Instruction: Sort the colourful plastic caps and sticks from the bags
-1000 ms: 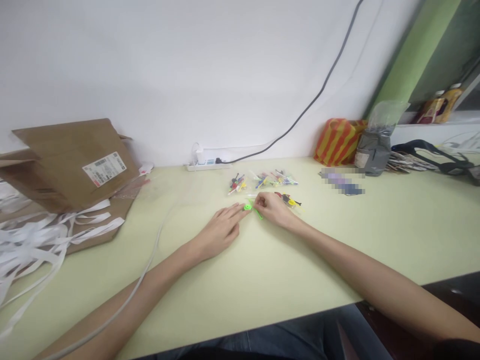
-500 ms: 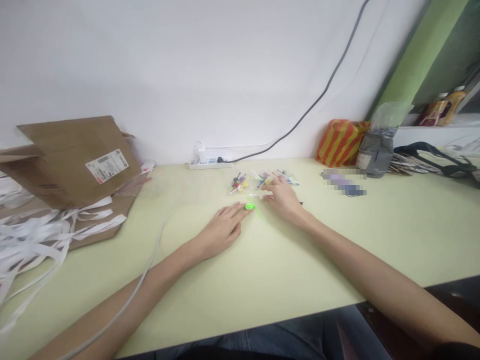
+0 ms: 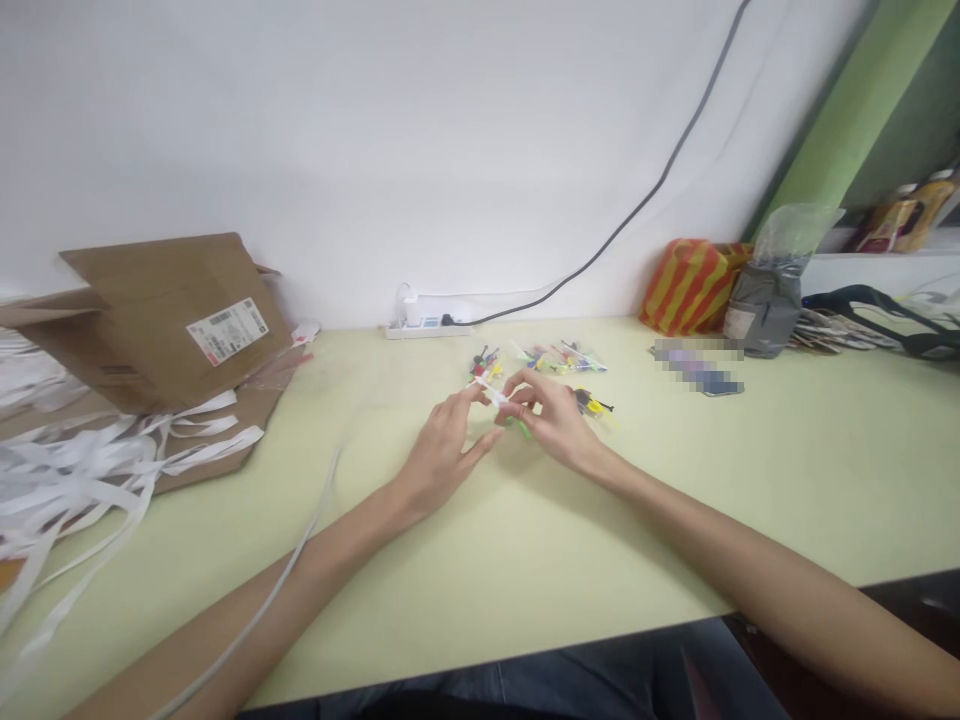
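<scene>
White plastic stick [image 3: 491,393] is the thing to look at here: it sits right between the two hands, with the right hand [image 3: 551,420] curled around its near end, thumb and fingers pinching it. Just under those right fingers there's a bright green plastic piece [image 3: 519,428], touching the hand, though I can't tell if it's actually being gripped. The left hand [image 3: 442,455] comes in from the other side, fingers loosely spread and thumb held apart, with the fingertips [image 3: 474,394] up at the stick, but whether they're gripping it is hard to say. Right past the fingers are small clear bags of colourful little parts [image 3: 562,358], one just beside the right hand [image 3: 592,403]. All this is on a pale yellow-green desk [image 3: 600,520]. Further out, beyond the hands, there's a white power strip [image 3: 427,325], and off to the left a brown cardboard mailer [image 3: 165,320] over a heap of white paper strips [image 3: 75,470]. Off to the right sits an orange-and-yellow striped bag [image 3: 694,288].
</scene>
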### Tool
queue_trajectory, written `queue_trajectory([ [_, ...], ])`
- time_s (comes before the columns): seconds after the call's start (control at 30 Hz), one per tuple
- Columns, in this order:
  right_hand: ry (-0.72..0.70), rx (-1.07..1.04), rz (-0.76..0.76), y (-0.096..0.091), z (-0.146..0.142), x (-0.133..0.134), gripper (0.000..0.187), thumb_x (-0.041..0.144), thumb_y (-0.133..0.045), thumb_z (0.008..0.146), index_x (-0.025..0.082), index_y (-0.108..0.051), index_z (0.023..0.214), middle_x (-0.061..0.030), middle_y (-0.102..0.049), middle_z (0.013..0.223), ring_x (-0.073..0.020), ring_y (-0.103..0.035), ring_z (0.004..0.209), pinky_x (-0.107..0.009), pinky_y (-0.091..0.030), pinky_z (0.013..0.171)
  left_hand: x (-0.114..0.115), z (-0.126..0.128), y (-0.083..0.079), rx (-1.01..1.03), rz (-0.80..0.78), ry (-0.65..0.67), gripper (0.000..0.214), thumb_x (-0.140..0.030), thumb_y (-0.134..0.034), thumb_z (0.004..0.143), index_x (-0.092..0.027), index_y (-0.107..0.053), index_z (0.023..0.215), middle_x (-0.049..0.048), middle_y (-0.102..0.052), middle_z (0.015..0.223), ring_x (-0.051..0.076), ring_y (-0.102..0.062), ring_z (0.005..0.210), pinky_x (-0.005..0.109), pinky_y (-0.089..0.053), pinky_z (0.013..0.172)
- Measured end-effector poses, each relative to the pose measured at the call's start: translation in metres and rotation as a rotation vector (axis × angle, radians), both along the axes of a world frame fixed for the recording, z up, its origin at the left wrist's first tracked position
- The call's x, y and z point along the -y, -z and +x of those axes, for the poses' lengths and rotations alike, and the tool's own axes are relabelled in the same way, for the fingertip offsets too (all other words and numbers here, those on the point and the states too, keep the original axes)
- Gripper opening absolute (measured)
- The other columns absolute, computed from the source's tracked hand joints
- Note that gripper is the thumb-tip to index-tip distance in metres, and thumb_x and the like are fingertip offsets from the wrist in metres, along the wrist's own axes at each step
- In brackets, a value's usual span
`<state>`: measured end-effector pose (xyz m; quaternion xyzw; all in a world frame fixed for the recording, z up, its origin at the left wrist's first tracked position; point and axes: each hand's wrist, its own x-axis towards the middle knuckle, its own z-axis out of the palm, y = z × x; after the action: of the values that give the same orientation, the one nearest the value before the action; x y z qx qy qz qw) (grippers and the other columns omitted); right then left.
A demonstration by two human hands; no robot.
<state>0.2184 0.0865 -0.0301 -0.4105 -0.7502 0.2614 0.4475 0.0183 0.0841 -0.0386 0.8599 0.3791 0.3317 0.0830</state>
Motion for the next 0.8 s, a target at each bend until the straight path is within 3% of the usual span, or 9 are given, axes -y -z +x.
queue_trajectory([
  [0.1,-0.19,-0.058,-0.046,-0.004,-0.012,0.016,0.011,0.031,-0.049,0.097,0.023,-0.045,0.104,-0.001,-0.07,0.083,-0.0166,-0.065,0.081,-0.027,-0.044,0.077,-0.001,0.001,-0.004,0.024,0.048,0.002,0.021,-0.038,-0.041,0.102,-0.021,-0.053,0.106,0.0062,-0.062,0.104,0.021,-0.056,0.1,0.037,-0.045,0.09],
  [0.23,-0.308,0.003,-0.117,-0.012,-0.013,0.024,0.009,0.032,-0.045,0.099,0.023,-0.044,0.102,-0.0021,-0.066,0.093,-0.017,-0.061,0.089,-0.029,-0.044,0.082,0.001,0.0,-0.01,-0.014,0.078,0.0,0.025,-0.039,-0.042,0.101,-0.02,-0.053,0.088,0.005,-0.058,0.091,0.02,-0.054,0.087,0.034,-0.043,0.081],
  [0.37,-0.338,-0.003,-0.125,-0.018,-0.01,0.024,0.011,0.032,-0.047,0.098,0.022,-0.046,0.094,-0.0024,-0.06,0.098,-0.016,-0.058,0.093,-0.03,-0.044,0.088,0.007,0.0,-0.012,0.073,-0.044,0.058,0.025,-0.041,-0.043,0.101,-0.02,-0.052,0.089,0.0026,-0.056,0.09,0.016,-0.054,0.081,0.029,-0.043,0.075],
  [0.47,-0.363,-0.045,-0.117,-0.017,-0.008,0.021,0.017,0.037,-0.052,0.097,0.022,-0.047,0.092,-0.0015,-0.058,0.092,-0.0155,-0.057,0.086,-0.03,-0.045,0.084,0.007,-0.001,-0.01,0.134,-0.166,0.105,0.025,-0.043,-0.044,0.1,-0.02,-0.051,0.091,0.0,-0.056,0.082,0.014,-0.053,0.075,0.027,-0.043,0.071],
  [0.63,-0.469,-0.185,-0.206,-0.014,-0.005,0.017,0.019,0.039,-0.056,0.096,0.022,-0.048,0.095,-0.0006,-0.061,0.084,-0.0154,-0.06,0.081,-0.033,-0.048,0.082,0.005,-0.003,-0.009,0.084,-0.245,0.191,0.02,-0.04,-0.045,0.1,-0.021,-0.049,0.097,0.0002,-0.061,0.085,0.014,-0.056,0.075,0.026,-0.043,0.07],
  [0.8,-0.599,-0.348,-0.395,-0.013,-0.005,0.012,0.027,0.045,-0.063,0.09,0.022,-0.048,0.093,0.0019,-0.062,0.07,-0.0136,-0.059,0.059,-0.028,-0.048,0.06,0.012,0.002,-0.018,0.008,-0.223,0.223,0.022,-0.037,-0.032,0.104,-0.022,-0.044,0.093,0.0013,-0.068,0.087,0.017,-0.062,0.082,0.029,-0.043,0.075],
])
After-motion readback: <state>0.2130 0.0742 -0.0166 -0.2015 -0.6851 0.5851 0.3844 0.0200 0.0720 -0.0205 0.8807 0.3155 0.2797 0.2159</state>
